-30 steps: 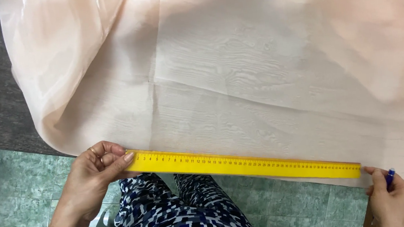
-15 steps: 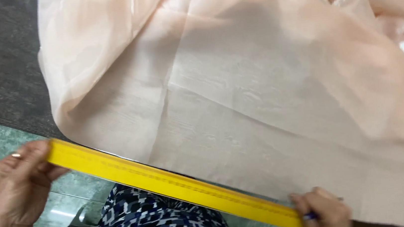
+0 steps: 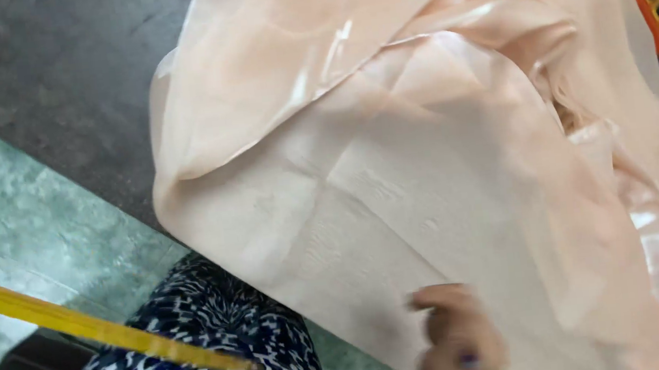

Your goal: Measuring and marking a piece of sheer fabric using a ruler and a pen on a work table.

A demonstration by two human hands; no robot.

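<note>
Pressing the peach fabric [image 3: 445, 197] flat, the right hand [image 3: 457, 351] clenches a pen; yellow ruler [image 3: 91, 326] lies beside; left hand unseen.

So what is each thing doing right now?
Peach fabric: spread on the dark table, bunched and folded at the top.
Yellow ruler: off the fabric, slanting over the lap.
Right hand: resting on the fabric's near edge, fingers curled, blurred.
Left hand: out of view.
</note>
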